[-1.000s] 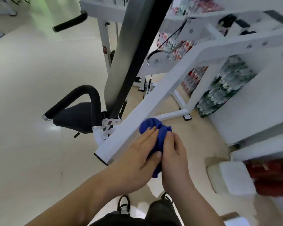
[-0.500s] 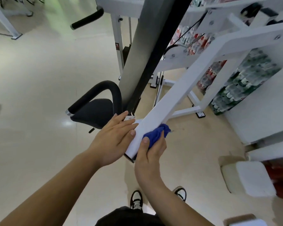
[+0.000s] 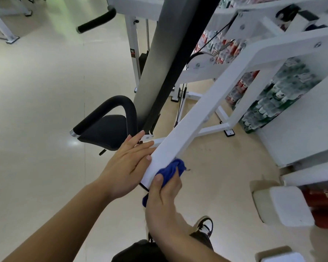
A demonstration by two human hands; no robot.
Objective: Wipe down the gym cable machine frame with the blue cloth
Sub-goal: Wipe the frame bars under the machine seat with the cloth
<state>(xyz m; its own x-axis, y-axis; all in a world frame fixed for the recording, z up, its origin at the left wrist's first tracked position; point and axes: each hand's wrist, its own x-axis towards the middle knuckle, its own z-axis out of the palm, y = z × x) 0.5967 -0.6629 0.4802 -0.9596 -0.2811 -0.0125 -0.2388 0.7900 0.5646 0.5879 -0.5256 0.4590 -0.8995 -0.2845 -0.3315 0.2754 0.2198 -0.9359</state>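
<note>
A white square beam of the cable machine frame (image 3: 193,125) slants from the upper right down to its capped end near the middle of the view. My right hand (image 3: 162,199) grips the bunched blue cloth (image 3: 170,171) and holds it against the right underside of the beam's lower end. My left hand (image 3: 129,163) lies flat with straight fingers against the beam's left face, next to the end. Part of the cloth is hidden under my right hand.
A black padded seat with a curved black handle (image 3: 106,120) stands left of the beam. A tall grey and black column (image 3: 169,63) rises behind it. Shelves of cans and bottles (image 3: 269,99) fill the right. A white padded block (image 3: 286,207) sits low right.
My left hand let go of the cloth and moved onto the beam's left face. My right hand carried the cloth to the beam's underside near its end.
</note>
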